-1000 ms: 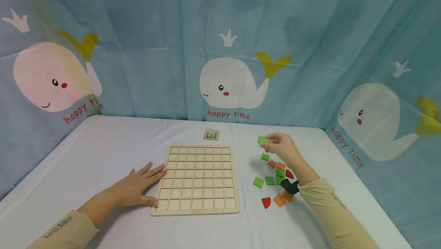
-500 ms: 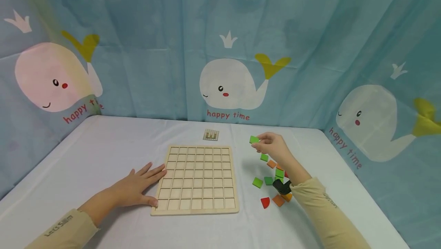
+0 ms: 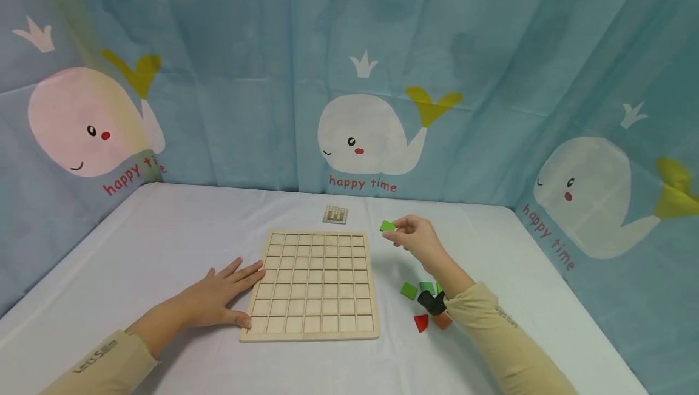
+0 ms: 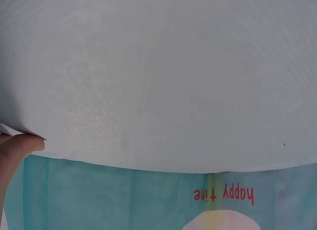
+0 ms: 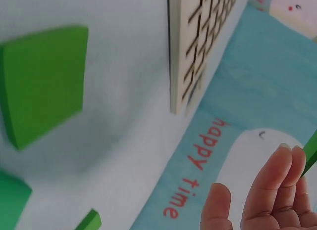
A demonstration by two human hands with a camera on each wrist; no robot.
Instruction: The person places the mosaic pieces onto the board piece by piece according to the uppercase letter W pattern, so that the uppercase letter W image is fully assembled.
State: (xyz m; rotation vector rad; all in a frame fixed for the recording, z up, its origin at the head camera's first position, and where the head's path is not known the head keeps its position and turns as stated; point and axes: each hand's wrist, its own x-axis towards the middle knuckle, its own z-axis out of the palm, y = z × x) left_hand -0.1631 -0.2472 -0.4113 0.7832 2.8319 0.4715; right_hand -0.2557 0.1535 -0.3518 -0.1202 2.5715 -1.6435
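Note:
A light green square tile (image 3: 387, 226) is pinched between the thumb and fingertips of my right hand (image 3: 417, 239), held above the table just past the board's far right corner. In the right wrist view only a sliver of that tile shows at the right edge. The wooden grid board (image 3: 314, 286) lies flat with bare cells. My left hand (image 3: 221, 296) rests with spread, straight fingers at the board's left edge, its fingertips and thumb touching the frame. A small card with a grid pattern (image 3: 335, 215) lies beyond the board.
Right of the board are a green tile (image 3: 408, 290), a darker green tile (image 3: 427, 287), a red quarter-round piece (image 3: 421, 323) and an orange tile (image 3: 442, 320). My right forearm and the black wrist camera (image 3: 432, 303) cover others. A whale-print curtain (image 3: 235, 128) stands behind the white table.
My right hand has moved left with the green tile, from above the loose pieces towards the board's far right corner. The forearm now covers more pieces. My left hand has stayed put.

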